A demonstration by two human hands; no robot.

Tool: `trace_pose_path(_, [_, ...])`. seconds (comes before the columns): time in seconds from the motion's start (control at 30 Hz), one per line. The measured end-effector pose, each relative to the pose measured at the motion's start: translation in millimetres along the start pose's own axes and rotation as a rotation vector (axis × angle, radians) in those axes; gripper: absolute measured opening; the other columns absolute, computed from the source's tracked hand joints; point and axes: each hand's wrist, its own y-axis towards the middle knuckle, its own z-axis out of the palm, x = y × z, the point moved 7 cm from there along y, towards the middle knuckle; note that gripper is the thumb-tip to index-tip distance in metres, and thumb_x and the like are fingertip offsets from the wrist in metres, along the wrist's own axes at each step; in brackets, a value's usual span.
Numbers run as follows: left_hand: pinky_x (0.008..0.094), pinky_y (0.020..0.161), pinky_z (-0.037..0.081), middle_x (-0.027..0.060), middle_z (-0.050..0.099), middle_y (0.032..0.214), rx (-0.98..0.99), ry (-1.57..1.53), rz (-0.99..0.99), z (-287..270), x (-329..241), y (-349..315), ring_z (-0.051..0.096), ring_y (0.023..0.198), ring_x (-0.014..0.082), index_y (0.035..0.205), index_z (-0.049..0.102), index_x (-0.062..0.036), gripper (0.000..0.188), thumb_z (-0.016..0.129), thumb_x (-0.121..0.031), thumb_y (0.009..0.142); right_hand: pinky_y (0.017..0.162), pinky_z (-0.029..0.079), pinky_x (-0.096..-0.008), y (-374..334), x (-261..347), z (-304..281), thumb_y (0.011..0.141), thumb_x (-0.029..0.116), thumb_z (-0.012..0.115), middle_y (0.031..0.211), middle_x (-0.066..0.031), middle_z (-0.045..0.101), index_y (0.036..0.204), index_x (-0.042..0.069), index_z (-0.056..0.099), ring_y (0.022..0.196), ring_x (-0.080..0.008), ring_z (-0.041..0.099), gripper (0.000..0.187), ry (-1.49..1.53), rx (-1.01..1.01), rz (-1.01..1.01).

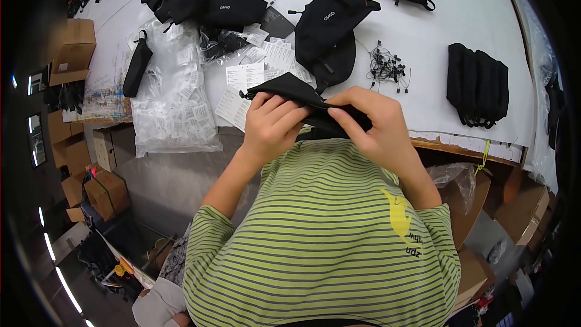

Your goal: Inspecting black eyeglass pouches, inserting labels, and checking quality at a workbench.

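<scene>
Close to my body, at the table's near edge, a black fabric zip pouch (289, 86) is held between both hands. My left hand (273, 122) grips its left part, with the fingers curled over and partly inside the fold. On the other side my right hand (370, 118) pinches the pouch's edge between thumb and fingers. Just beyond it lie more black pouches (330, 30), stacked loosely. Printed paper cards (245, 77) spread out to the left of them. A tangle of thin black tag strings (387, 66) sits to the right.
A clear bag of small white packets (172, 97) hangs over the front edge at left, with a narrow black pouch (138, 66) on it. Black pouches (206, 0) pile up at the back. A row of folded black pouches (478, 85) stands at right. Cardboard boxes (106, 194) sit below left.
</scene>
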Motion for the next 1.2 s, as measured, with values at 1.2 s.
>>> trace_pose_path(1.2, [0.0342,0.062,0.047,0.0118,0.061,0.076,0.399,-0.255,-0.429,-0.1,9.5,-0.2,0.06,0.069,0.0286,0.094,0.06,-0.0024,0.017,0.064,-0.013,0.08,0.092,0.042,-0.0284,-8.2,-66.0,-6.9,0.08,0.02,0.07,0.109,-0.0052,0.062,0.125,0.005,0.052,0.104,-0.0146,0.055,0.052,0.546,0.252,0.276])
